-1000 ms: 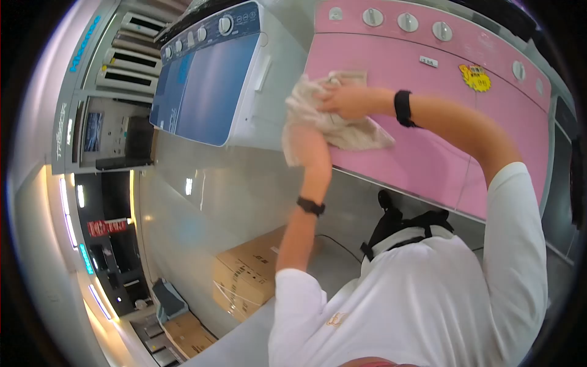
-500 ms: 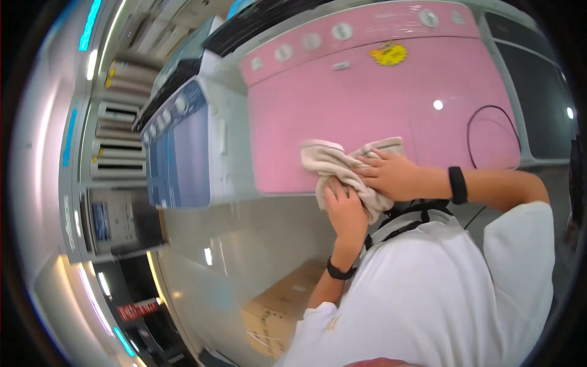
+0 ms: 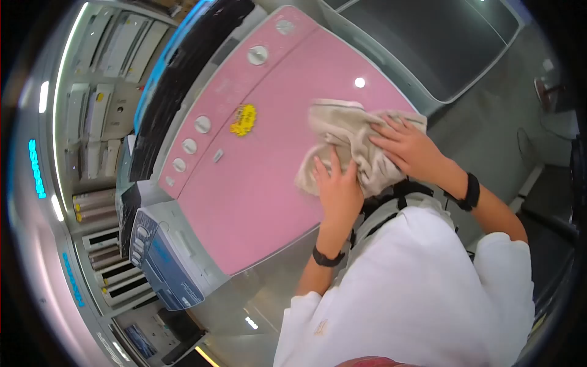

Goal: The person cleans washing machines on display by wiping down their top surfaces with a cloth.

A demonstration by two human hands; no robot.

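Because the fingers (image 3: 335, 162) of the left hand (image 3: 342, 196) and right hand (image 3: 414, 151) lay spread on it, unclenched, the bunched cloth (image 3: 337, 119) at the pink washer's (image 3: 269, 177) near right corner could have slipped over the edge under an outward push.

The pink machine top (image 3: 269, 189) looks smooth and glossy, shiniest toward its 1 o'clock edge. At its 3 o'clock, the beige cloth (image 3: 354, 137) is soft, matt and deeply wrinkled. The pale knobs (image 3: 202, 124) from 9 to 11 look like hard plastic, and the yellow tag (image 3: 246, 120) at 10 like paper. Farther out at 10, the black wrapping (image 3: 186, 73) appears to be crinkled plastic film, though blur makes that uncertain. The dark lid (image 3: 422, 46) at 2 is smooth; the floor (image 3: 260, 306) near 6 is polished.
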